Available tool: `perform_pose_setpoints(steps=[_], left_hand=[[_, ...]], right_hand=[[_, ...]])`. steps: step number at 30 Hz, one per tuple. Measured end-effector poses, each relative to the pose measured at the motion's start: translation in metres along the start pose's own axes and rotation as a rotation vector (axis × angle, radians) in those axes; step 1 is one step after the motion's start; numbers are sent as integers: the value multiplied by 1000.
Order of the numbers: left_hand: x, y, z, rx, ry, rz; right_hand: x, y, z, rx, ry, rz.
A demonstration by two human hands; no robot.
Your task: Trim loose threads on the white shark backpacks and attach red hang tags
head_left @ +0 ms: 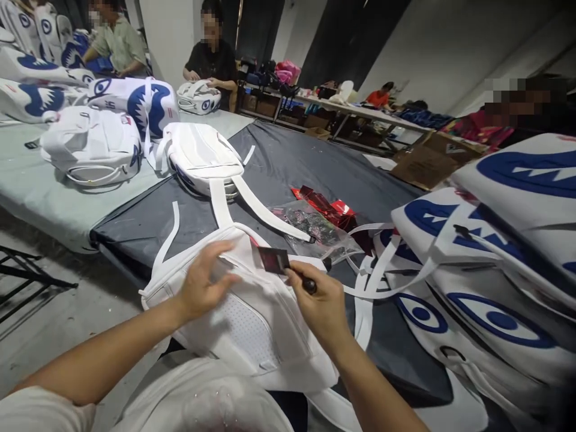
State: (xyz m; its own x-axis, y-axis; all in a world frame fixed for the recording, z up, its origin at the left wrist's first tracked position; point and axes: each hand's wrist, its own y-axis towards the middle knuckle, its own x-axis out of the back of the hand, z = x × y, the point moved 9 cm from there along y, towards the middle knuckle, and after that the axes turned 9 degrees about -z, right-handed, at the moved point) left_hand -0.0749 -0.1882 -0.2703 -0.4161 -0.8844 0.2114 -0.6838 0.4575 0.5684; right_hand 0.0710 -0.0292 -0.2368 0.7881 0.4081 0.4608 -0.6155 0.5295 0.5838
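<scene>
A white backpack [252, 327] lies in front of me with its perforated back panel up. Over its upper left part is my left hand [209, 282], thumb and fingers apart with nothing between them. My right hand [320, 300] is closed above the bag's right side. Between its thumb and fingers it pinches a small dark reddish card [273, 260]. A tool's dark rounded handle [309, 285] also sticks out of this hand; its other end is hidden. A bit of red [253, 242] shows at the bag's top edge beside the card.
Beyond lies another white backpack [204, 150] with loose straps. Clear plastic bags [310, 225] and red cards [330, 207] are on the dark table cover [288, 162]. White-and-blue backpacks [450, 264] are piled at right, more at far left. Several people work behind.
</scene>
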Motion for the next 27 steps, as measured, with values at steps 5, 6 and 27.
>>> perform_pose_setpoints(steps=[5,6,27], left_hand=[[51,-2,62,174,470,76],[49,-5,71,222,475,154],[58,-10,91,256,817,271]], right_hand=[[-73,6,-14,2,-421,457],[-90,2,-18,8,-541,589],[-158,5,24,361,-546,823]])
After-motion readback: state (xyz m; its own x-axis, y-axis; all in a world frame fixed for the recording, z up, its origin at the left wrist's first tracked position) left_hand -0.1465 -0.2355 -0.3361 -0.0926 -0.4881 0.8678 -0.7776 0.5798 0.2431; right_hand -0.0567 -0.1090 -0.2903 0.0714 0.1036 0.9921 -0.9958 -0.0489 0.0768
